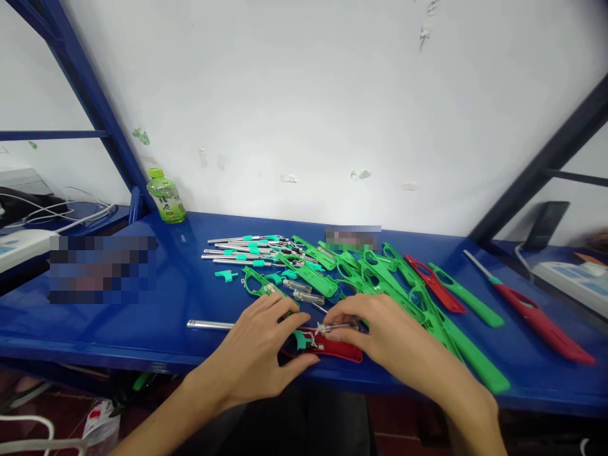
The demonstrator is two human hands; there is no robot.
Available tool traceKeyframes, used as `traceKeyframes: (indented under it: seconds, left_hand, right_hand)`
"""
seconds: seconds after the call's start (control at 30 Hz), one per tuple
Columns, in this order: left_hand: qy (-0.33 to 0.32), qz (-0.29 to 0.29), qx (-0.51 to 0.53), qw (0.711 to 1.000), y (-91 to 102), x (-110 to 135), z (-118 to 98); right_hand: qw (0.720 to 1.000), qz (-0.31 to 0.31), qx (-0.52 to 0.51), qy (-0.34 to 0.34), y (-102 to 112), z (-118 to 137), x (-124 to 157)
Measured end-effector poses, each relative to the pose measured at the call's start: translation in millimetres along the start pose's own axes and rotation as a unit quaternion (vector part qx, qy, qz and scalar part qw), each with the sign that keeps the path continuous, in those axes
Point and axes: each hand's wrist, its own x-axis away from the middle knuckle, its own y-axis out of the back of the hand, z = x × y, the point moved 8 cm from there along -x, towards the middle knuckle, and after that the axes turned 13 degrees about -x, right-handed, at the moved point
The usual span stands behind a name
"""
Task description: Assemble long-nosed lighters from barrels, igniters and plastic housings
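Observation:
A red lighter casing half (349, 351) lies at the table's front edge, its inside facing up. Set in it are a teal trigger (302, 341) and thin white wires, and a metal tube (211, 325) sticks out to the left. My left hand (261, 348) grips the casing's left end between thumb and fingers. Pinched in my right hand (380, 326) is a small clear fuel tank (339, 326) with a metal end, just above the casing. Behind my hands lie loose clear fuel tanks (306, 296) and many green casing halves (380, 278).
Metal tubes with teal parts (242, 250) are piled at the back. To the right lie a closed red lighter (541, 320), a green casing (470, 297) and a red casing (437, 288). A green-labelled bottle (166, 197) stands back left. Blue posts (546, 155) flank the table.

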Motion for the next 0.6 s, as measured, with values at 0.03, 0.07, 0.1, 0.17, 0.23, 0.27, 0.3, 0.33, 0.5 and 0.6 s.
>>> traceKeyframes:
  seconds: [0.03, 0.07, 0.1, 0.17, 0.23, 0.27, 0.3, 0.33, 0.5, 0.6]
  left_hand:
    - [-0.002, -0.002, 0.003, 1.0, 0.3, -0.3, -0.3]
    - [-0.004, -0.004, 0.006, 1.0, 0.7, -0.6, -0.6]
    - [-0.005, -0.005, 0.008, 1.0, 0.9, -0.7, -0.9]
    - [-0.008, -0.01, 0.01, 1.0, 1.5, -0.9, -1.3]
    - [-0.01, -0.014, 0.009, 1.0, 1.8, -1.1, -1.7]
    - [-0.011, -0.016, 0.007, 1.0, 2.1, -1.2, -1.9]
    - [-0.011, -0.018, 0.004, 1.0, 2.4, -1.3, -2.1]
    - [-0.012, -0.02, 0.001, 1.0, 2.8, -1.4, -2.4]
    - [-0.014, -0.023, -0.01, 1.0, 3.4, -1.4, -3.5]
    - [-0.015, -0.02, -0.017, 1.0, 1.8, -0.4, -4.2]
  right_hand:
    - [1.0, 0.007, 0.001, -0.005, -0.7, -1.0, 0.1]
    - [1.0, 0.011, 0.004, -0.008, -1.3, -1.5, 0.3]
    - [1.0, 0.014, 0.007, -0.01, -1.7, -1.4, 0.4]
    - [1.0, 0.016, 0.009, -0.012, -2.6, -0.6, 0.8]
    - [1.0, 0.018, 0.005, -0.015, -3.6, 0.2, 1.3]
    - [1.0, 0.018, 0.003, -0.017, -4.0, 0.4, 1.7]
    - [1.0, 0.019, 0.003, -0.019, -4.4, 0.6, 2.0]
    - [1.0, 0.019, 0.004, -0.019, -4.7, 0.9, 2.3]
    - [1.0, 0.016, 0.013, -0.002, -4.7, 2.2, 4.0]
    - [1.0, 0.012, 0.016, 0.007, -4.5, 2.1, 5.1]
